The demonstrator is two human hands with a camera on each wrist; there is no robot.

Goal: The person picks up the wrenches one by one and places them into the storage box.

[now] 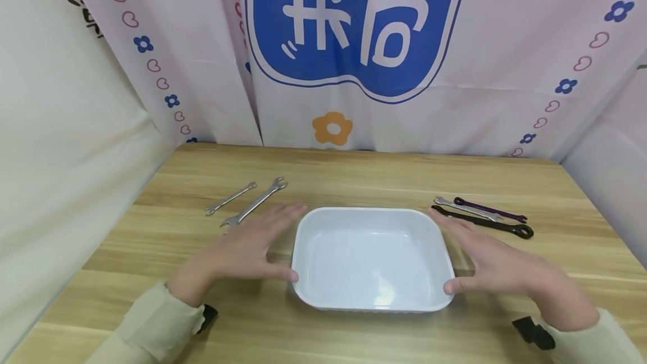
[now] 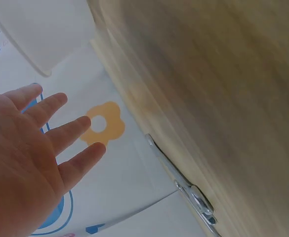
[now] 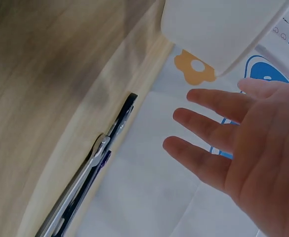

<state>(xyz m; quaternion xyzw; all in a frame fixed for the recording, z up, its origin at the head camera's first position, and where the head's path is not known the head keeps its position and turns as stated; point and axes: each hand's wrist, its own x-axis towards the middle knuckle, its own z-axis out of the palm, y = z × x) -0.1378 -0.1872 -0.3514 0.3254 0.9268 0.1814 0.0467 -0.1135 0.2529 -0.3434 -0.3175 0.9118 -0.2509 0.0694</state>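
Observation:
A white rectangular dish (image 1: 374, 263) with rounded corners sits on the wooden table, nothing inside it. My left hand (image 1: 247, 249) is at its left side, fingers spread and thumb by the rim. At the opposite side my right hand (image 1: 497, 263) has its fingers extended, the thumb near the right rim. In the left wrist view the fingers are loosely straight, with a gap to the dish wall (image 2: 50, 29). The right wrist view shows relaxed fingers below the dish (image 3: 218, 34). Whether either thumb touches the rim, I cannot tell.
Left of the dish lie a small silver wrench (image 1: 231, 199) and a larger silver wrench (image 1: 258, 202). To the right, a silver wrench (image 1: 467, 208), a purple wrench (image 1: 490, 209) and a black wrench (image 1: 485, 222) lie close together. A printed curtain (image 1: 202, 72) hangs behind the table.

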